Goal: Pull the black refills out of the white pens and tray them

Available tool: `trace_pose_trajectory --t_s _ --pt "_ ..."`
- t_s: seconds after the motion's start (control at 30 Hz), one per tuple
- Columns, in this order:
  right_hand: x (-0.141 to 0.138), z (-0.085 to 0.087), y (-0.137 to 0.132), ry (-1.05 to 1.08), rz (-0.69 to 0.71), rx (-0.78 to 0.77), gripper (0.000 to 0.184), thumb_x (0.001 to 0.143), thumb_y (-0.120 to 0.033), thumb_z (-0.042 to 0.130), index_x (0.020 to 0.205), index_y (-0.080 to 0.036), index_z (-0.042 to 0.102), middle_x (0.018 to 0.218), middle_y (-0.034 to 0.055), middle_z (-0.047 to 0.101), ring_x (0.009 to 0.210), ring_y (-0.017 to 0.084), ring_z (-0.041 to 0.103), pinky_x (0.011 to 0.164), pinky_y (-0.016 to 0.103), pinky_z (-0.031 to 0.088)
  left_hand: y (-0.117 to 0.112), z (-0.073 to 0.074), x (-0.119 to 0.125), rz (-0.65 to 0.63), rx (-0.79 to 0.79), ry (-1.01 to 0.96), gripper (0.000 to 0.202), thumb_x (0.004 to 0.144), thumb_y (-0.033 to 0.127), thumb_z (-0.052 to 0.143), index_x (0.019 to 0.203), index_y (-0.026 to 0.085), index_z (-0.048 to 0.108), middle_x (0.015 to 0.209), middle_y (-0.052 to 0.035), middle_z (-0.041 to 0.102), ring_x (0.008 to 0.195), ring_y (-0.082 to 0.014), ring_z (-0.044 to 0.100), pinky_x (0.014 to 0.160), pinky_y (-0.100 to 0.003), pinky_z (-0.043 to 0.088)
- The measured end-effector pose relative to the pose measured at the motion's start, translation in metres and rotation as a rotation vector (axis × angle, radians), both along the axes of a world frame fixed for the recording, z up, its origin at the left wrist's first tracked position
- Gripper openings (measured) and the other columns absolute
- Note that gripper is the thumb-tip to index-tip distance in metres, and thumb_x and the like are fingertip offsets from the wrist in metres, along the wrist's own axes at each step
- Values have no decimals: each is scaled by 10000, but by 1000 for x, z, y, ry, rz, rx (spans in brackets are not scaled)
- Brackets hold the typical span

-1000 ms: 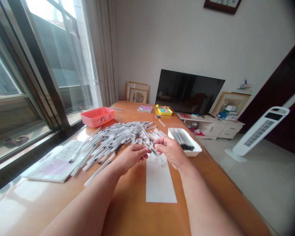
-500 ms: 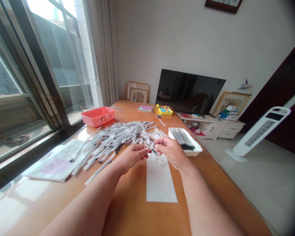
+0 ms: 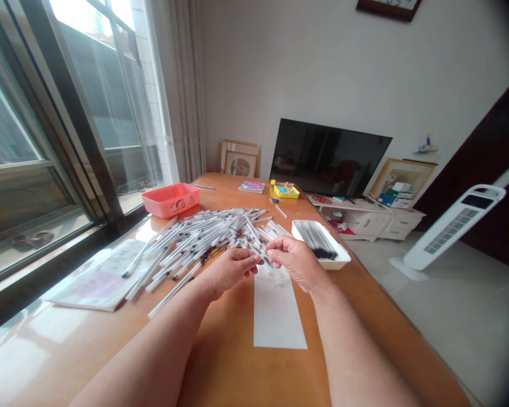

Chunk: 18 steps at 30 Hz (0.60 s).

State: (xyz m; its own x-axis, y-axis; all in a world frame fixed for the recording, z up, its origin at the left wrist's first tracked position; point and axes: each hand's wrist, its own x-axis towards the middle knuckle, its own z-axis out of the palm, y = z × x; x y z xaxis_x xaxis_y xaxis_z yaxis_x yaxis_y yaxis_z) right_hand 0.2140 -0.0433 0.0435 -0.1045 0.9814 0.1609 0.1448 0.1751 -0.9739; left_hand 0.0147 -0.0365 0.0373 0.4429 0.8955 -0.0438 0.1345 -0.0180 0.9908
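My left hand (image 3: pixel 228 273) and my right hand (image 3: pixel 299 263) meet at the fingertips over the near edge of a heap of slim white ballpoint pens (image 3: pixel 206 240). Both pinch a thin pen (image 3: pixel 263 258), though the fingers hide most of it. Beyond my right hand sits a white tray (image 3: pixel 321 244) holding pens laid side by side, their black tips together. Below my hands, a strip of white paper (image 3: pixel 277 314) lies flat on the wooden table (image 3: pixel 233 362).
A red plastic box (image 3: pixel 170 200) and a stack of papers (image 3: pixel 97 277) lie on the table's left side, beside the window. A loose pen (image 3: pixel 280 211), a booklet (image 3: pixel 251 187) and a yellow box (image 3: pixel 285 191) are farther back. A television (image 3: pixel 328 158) stands behind the table.
My hands stay pinched together around the pen with no clear shift. The whole scene drifts slightly as my head turns.
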Motion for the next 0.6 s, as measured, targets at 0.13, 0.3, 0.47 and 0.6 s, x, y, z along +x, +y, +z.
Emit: trace_pose_trajectory --t_s 0.13,0.3,0.47,0.6 --pt "1 2 -1 8 26 -6 162 761 -279 695 897 -192 706 857 9 682 678 127 566 641 275 466 0 0 -1 -1 -3 -2 461 793 585 672 909 147 759 756 -39 624 693 -150 492 696 -296 401" --pt "1 4 -2 -7 43 -38 226 763 -315 711 951 -191 727 850 22 699 679 136 571 656 287 473 1 -1 -2 -15 2 -4 474 788 599 666 906 149 757 771 -47 634 700 -155 503 710 -303 416" --pt "1 2 -3 -81 35 -33 221 784 -368 710 903 -182 705 756 12 671 638 133 550 613 278 450 4 -6 -2 -16 32 -8 444 769 604 686 791 162 714 731 -32 605 697 -154 501 710 -298 415" --pt "3 -2 -1 -181 40 -32 251 826 -436 678 835 -187 656 705 5 634 619 137 535 574 266 410 5 -11 -1 -20 85 11 421 792 587 674 777 167 697 735 -29 600 708 -157 508 717 -297 411"
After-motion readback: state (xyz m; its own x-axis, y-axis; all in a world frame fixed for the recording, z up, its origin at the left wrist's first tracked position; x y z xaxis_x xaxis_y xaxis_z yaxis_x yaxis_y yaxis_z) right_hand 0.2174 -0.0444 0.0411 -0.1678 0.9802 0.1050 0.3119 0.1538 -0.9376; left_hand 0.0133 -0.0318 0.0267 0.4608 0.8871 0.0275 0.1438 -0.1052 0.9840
